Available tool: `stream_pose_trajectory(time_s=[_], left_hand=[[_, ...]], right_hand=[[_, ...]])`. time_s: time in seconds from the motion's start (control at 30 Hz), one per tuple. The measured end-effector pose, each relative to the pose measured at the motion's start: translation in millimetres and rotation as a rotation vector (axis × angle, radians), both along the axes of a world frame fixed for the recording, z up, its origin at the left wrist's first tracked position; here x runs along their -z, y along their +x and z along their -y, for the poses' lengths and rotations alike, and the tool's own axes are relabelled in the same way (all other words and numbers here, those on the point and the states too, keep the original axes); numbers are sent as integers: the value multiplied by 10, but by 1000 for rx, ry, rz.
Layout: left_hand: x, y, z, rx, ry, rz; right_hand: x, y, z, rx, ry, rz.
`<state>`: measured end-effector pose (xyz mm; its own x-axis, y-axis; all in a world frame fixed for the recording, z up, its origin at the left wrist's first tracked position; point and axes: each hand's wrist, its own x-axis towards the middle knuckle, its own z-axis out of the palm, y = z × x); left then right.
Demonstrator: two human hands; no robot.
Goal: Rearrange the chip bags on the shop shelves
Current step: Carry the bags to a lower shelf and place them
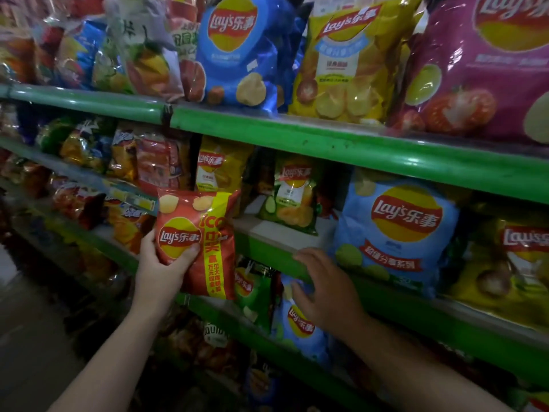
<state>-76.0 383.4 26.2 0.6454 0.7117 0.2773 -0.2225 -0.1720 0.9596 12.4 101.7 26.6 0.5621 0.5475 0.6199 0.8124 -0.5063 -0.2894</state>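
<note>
Head view, lower centre: the person's left hand grips a red Lay's bag by its lower left corner, thumb across the logo. It holds the bag upright in front of the middle shelf, presumably so the label faces out before it goes in. Just right of it, a bare patch of shelf board shows beside a green cucumber bag, a likely slot. The right hand is spread wide and holds nothing, fingertips over a small blue bag on the shelf below, probably reaching to shift it; whether it touches, I cannot tell.
</note>
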Motion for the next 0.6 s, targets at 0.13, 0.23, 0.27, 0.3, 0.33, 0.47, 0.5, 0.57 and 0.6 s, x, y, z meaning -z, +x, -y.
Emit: stream_pose_trajectory(time_s=[0.13, 0.23, 0.27, 0.3, 0.33, 0.47, 0.5, 0.57, 0.6], left_hand=[[266, 38, -26, 59, 43, -94], [551, 75, 124, 160, 42, -191], [663, 80, 207, 202, 41, -215], [772, 82, 293, 241, 52, -231], [869, 88, 369, 278, 67, -248], [1092, 101, 483, 421, -65, -281], [1128, 116, 446, 455, -119, -265], [1159, 226, 327, 504, -264, -245], [1178, 308, 238, 483, -303, -254]], right_hand=[[164, 52, -236, -34, -55, -236], [332, 57, -404, -63, -41, -695], [413, 40, -465, -84, -2, -814], [495, 21, -524, -101, 43, -895], [570, 1, -581, -109, 94, -956], [716, 5, -633, -48, 296, -1078], [722, 17, -606, -16, 301, -1067], [748, 38, -536, 28, 295, -1030], [763, 45, -508, 35, 313, -1027]])
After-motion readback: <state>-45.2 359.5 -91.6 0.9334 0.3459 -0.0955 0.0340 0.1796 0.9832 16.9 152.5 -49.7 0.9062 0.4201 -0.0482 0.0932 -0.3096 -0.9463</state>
